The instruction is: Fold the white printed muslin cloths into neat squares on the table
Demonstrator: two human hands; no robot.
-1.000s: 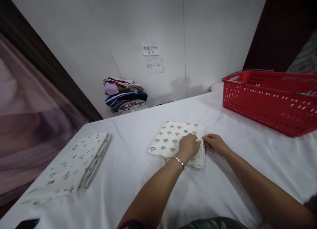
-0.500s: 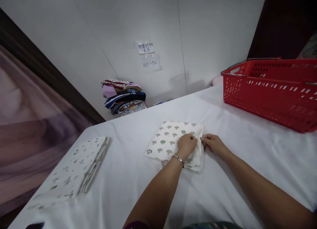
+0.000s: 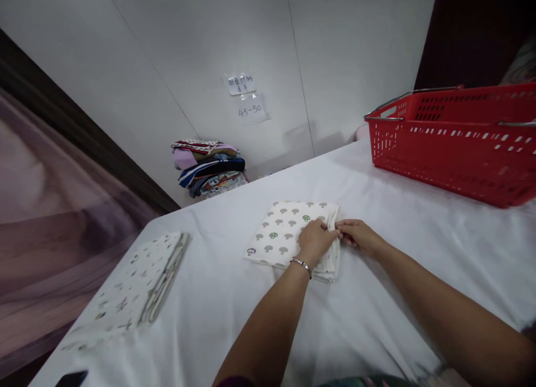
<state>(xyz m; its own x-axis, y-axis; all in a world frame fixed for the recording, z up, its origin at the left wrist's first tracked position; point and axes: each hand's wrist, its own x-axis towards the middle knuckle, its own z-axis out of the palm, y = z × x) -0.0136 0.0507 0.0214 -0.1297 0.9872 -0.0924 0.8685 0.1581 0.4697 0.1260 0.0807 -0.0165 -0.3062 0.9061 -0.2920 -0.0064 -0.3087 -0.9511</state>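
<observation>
A folded white cloth (image 3: 278, 230) printed with grey and green mushrooms lies on the white-covered table (image 3: 218, 297). My left hand (image 3: 315, 239), with a bracelet at the wrist, rests on the cloth's right part, its fingers closed on the layers by the right edge. Close beside it, my right hand (image 3: 355, 235) pinches that same right edge between thumb and fingers. The two hands' fingertips nearly meet there. Part of the cloth is hidden under the left hand and forearm.
Another folded patterned cloth (image 3: 129, 289) lies at the table's left. A red basket (image 3: 452, 158) with metal handles stands at the back right. Behind the table's far edge is a pile of folded fabrics (image 3: 211, 169). A dark object (image 3: 72, 379) shows at the bottom left.
The view has shifted slightly. My left fingers have moved from the top of the cloth onto its right edge, closer to my right fingertips, and that edge looks straighter.
</observation>
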